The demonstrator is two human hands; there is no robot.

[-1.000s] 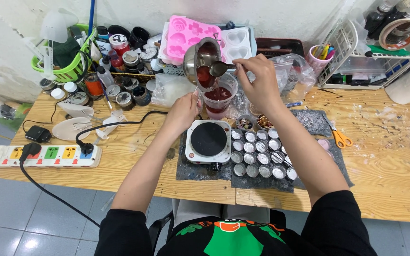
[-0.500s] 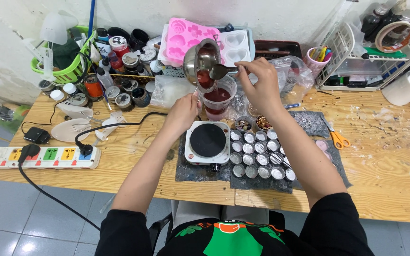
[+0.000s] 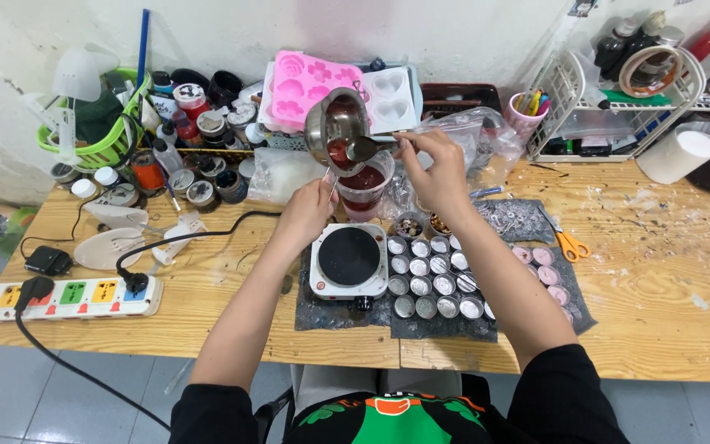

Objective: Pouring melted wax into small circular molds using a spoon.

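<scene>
Fingers of the right hand [image 3: 441, 168] are pinched tight on the handle of a spoon [image 3: 365, 149], its bowl reaching into the mouth of a small metal pot [image 3: 336, 130]. The left hand [image 3: 310, 212] is closed around the pot's handle, though the grip itself is mostly hidden from this angle. The pot hangs tipped over a clear plastic cup [image 3: 365, 191], red liquid inside both. The cup sits on the wooden table [image 3: 659, 271] at 12 o'clock from a small electric hotplate [image 3: 348, 259], just beside it. At 3 o'clock from the hotplate, rows of little round tins [image 3: 433, 275] fill a dark mat [image 3: 527, 218]. Further out at 3 o'clock, orange-handled scissors [image 3: 569, 244]. At 12 o'clock behind the pot, a pink flower mould [image 3: 310, 86] leans up. Way out at 9 o'clock, a white power strip [image 3: 63, 298] with a black plug in it.
</scene>
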